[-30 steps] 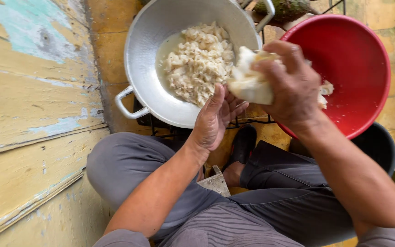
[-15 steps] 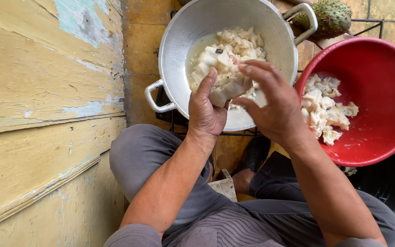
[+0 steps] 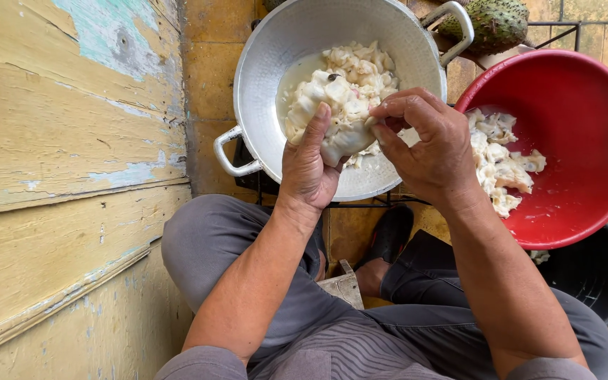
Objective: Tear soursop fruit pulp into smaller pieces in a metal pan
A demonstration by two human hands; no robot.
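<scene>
A lump of white fruit pulp (image 3: 340, 138) rests in my left hand (image 3: 311, 165), over the near rim of a large metal pot (image 3: 262, 63). The fingers of my right hand (image 3: 427, 141) pinch into the lump's right side. More white pulp (image 3: 360, 67) and milky juice lie in the pot. To the right, a red plastic basin (image 3: 578, 105) is tilted toward me and holds several white pulp pieces (image 3: 504, 162).
A worn yellow wooden wall (image 3: 65, 176) fills the left. A green spiky fruit (image 3: 494, 24) lies behind the pot's far handle. A black bucket (image 3: 589, 274) sits under the red basin. My grey-trousered legs are spread below, with a small wooden stool (image 3: 343, 285) between them.
Both hands carried the pulp lump from the red basin's edge leftward to above the metal pot. My left hand now cups it from below while my right fingers dig in.
</scene>
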